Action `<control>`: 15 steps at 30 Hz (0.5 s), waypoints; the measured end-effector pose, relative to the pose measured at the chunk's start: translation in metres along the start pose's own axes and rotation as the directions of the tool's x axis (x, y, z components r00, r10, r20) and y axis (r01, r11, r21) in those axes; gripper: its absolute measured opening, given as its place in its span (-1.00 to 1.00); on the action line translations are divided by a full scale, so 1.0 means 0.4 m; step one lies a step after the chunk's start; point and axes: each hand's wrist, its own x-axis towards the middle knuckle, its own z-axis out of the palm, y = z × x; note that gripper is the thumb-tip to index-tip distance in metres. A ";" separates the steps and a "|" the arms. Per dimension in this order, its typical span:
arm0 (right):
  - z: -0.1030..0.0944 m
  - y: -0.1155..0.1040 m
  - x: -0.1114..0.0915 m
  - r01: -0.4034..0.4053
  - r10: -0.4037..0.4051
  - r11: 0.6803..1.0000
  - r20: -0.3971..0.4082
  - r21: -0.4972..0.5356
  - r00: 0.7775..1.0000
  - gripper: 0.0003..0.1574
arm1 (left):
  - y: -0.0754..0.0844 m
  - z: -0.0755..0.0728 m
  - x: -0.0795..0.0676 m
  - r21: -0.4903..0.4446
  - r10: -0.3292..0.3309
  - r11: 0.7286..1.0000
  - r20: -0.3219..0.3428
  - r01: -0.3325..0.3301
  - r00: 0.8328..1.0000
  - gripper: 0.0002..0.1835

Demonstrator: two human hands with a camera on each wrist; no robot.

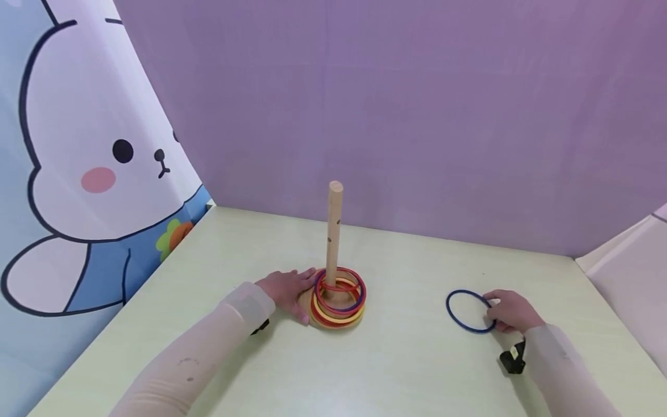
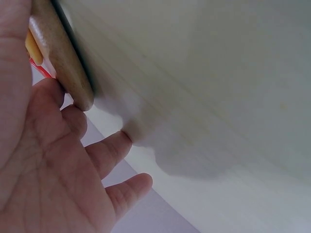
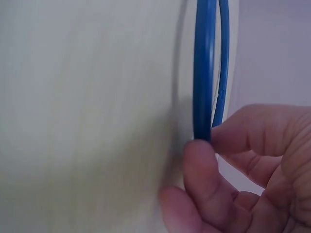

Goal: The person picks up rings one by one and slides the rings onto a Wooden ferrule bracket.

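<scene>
A wooden peg (image 1: pixel 333 237) stands upright on a round wooden base (image 2: pixel 60 58), with several red, yellow and purple rings (image 1: pixel 340 315) lying around its foot. My left hand (image 1: pixel 288 291) holds the base's left side, thumb on the near edge and fingers on the far edge. In the left wrist view, two fingertips touch the base's rim while the other two fingers (image 2: pixel 112 150) stick out past it. Off to the right, my right hand (image 1: pixel 513 311) pinches a blue ring (image 1: pixel 454 315) between thumb and fingers. That ring is seen edge-on in the right wrist view, above the table.
The pale table (image 1: pixel 406 359) runs back to a purple backdrop (image 1: pixel 417 116). A cloth with a cartoon animal (image 1: pixel 78 202) hangs along the left side. White cloth (image 1: pixel 630 278) borders the right side.
</scene>
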 end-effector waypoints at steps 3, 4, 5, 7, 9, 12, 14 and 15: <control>0.019 -0.029 0.001 0.019 -0.019 0.999 0.006 0.026 1.000 -0.38 | 0.001 0.001 0.000 0.007 0.005 1.000 -0.002 -0.005 1.000 0.10; 0.024 -0.039 0.000 0.030 -0.031 0.999 0.014 0.043 0.999 -0.38 | 0.002 0.000 -0.001 0.007 0.007 1.000 -0.003 -0.007 1.000 0.11; 0.031 -0.050 0.001 0.040 -0.042 0.997 0.024 0.062 0.999 -0.38 | 0.002 0.000 -0.001 0.008 0.004 1.000 -0.001 -0.004 1.000 0.11; 0.042 -0.071 0.002 0.053 -0.057 0.994 0.043 0.098 0.997 -0.38 | 0.002 -0.001 -0.001 0.008 0.005 1.000 0.000 -0.005 1.000 0.11; 0.053 -0.091 0.004 0.067 -0.075 0.989 0.060 0.131 0.995 -0.38 | 0.001 0.000 0.000 0.009 -0.001 1.000 0.004 0.001 1.000 0.12; 0.068 -0.120 0.006 0.077 -0.092 0.983 0.082 0.168 0.992 -0.37 | 0.000 0.000 0.000 0.014 -0.003 1.000 0.005 0.003 1.000 0.13; 0.078 -0.138 0.007 0.089 -0.110 0.976 0.099 0.199 0.989 -0.36 | -0.001 0.000 0.001 0.011 -0.004 1.000 0.009 0.004 1.000 0.13; 0.083 -0.147 0.008 0.095 -0.120 0.973 0.109 0.210 0.987 -0.36 | -0.001 0.000 0.001 0.008 -0.006 1.000 0.010 0.006 1.000 0.14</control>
